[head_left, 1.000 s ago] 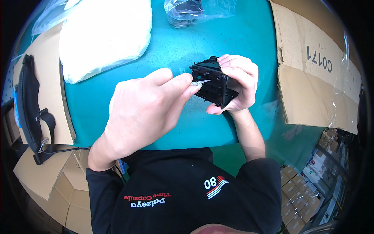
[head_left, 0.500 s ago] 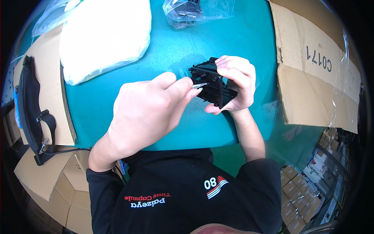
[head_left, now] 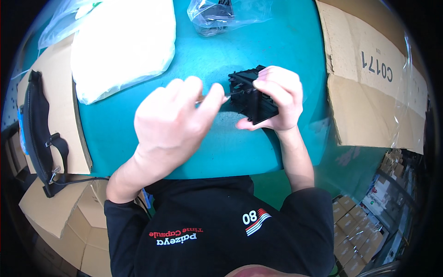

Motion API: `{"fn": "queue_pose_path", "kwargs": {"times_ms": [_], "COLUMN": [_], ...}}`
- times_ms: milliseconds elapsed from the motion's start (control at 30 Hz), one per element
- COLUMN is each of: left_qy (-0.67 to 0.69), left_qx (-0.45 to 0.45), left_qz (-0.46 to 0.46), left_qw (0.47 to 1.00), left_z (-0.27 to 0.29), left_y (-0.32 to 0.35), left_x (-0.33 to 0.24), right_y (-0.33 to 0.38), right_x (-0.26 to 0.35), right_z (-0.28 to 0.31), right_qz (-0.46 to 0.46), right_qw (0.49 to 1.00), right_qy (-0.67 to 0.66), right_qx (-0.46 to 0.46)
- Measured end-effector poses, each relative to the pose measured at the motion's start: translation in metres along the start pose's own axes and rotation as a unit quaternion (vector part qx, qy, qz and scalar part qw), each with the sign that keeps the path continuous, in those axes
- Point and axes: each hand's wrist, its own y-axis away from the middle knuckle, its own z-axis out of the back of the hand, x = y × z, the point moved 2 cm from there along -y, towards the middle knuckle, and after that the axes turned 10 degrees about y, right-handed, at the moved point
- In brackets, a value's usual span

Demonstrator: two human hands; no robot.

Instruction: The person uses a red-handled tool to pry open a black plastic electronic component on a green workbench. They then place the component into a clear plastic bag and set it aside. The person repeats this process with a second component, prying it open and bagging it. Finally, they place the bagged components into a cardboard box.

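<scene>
One black plastic part (head_left: 251, 99), gripped in right hand (head_left: 274, 99) above the teal table (head_left: 277, 46). Left hand (head_left: 170, 122) pinches one thin metal tool (head_left: 217, 98), tip touching the part's left edge. Risk, judged: tool could slip off the ribbed edge and jab the right fingers, since the part is unsupported. Beyond the hands: one clear bag (head_left: 226, 14), one white bag (head_left: 122, 41); right: one cardboard box (head_left: 369, 92).
</scene>
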Motion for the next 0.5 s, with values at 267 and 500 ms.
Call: {"fn": "queue_pose_path", "kwargs": {"times_ms": [267, 500], "left_qy": [0.211, 0.253], "left_qx": [-0.048, 0.016], "left_qz": [0.027, 0.006], "left_qw": [0.976, 0.967], "left_z": [-0.004, -0.021], "left_y": [-0.012, -0.007], "left_x": [0.026, 0.024], "right_y": [0.007, 0.015], "right_x": [-0.013, -0.005], "right_z": [-0.014, -0.023], "right_qz": [-0.596, -0.606], "right_qw": [0.687, 0.564], "right_qy": [-0.405, -0.561], "right_qx": [-0.096, 0.013]}}
